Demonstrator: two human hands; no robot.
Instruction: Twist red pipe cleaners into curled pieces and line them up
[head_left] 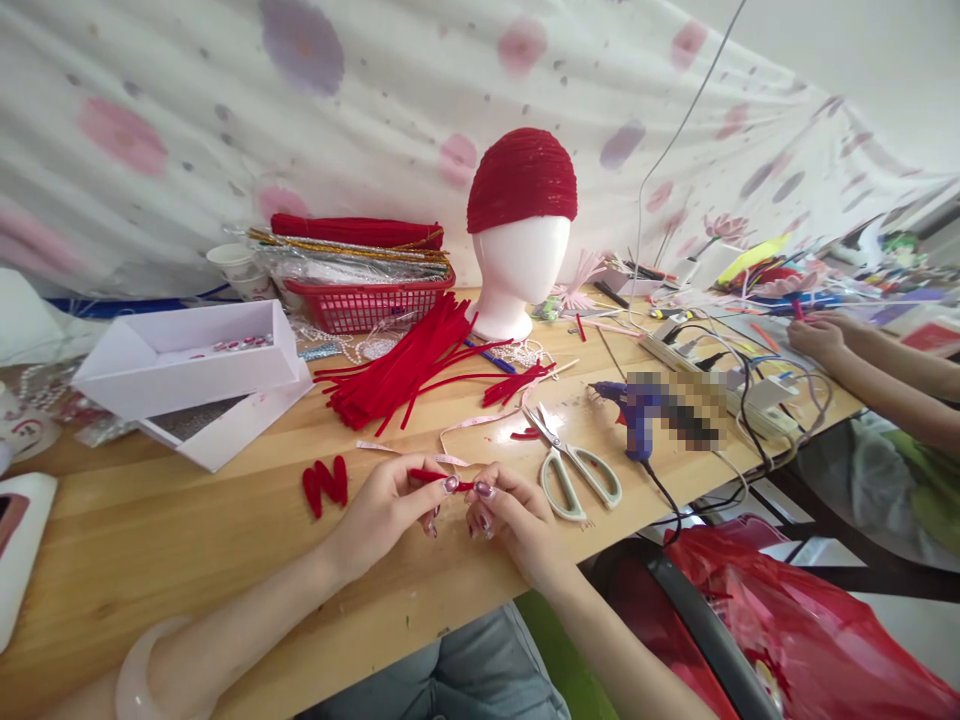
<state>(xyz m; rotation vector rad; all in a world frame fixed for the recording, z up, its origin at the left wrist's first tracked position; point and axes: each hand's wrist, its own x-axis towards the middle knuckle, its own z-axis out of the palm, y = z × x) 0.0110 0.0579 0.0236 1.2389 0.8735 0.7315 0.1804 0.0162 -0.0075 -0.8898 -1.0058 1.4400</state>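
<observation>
My left hand [394, 505] and my right hand [510, 515] meet over the near edge of the wooden table [187, 530]. Both pinch one short red pipe cleaner piece [439, 481], held level between the fingertips. Three folded red pieces [325, 484] lie on the table just left of my left hand. White-handled scissors [574, 465] lie open to the right of my right hand. A pile of long red pipe cleaners [401, 370] lies further back, with a pink ribbon strip [457, 430] in front of it.
A white foam head with a red cap [519, 230] stands at the back. Beside it are a red basket [367, 300], white boxes [187, 365], a blue glue gun [637, 410] and a power strip with cables [750, 400]. Another person's hand [817, 338] rests at far right.
</observation>
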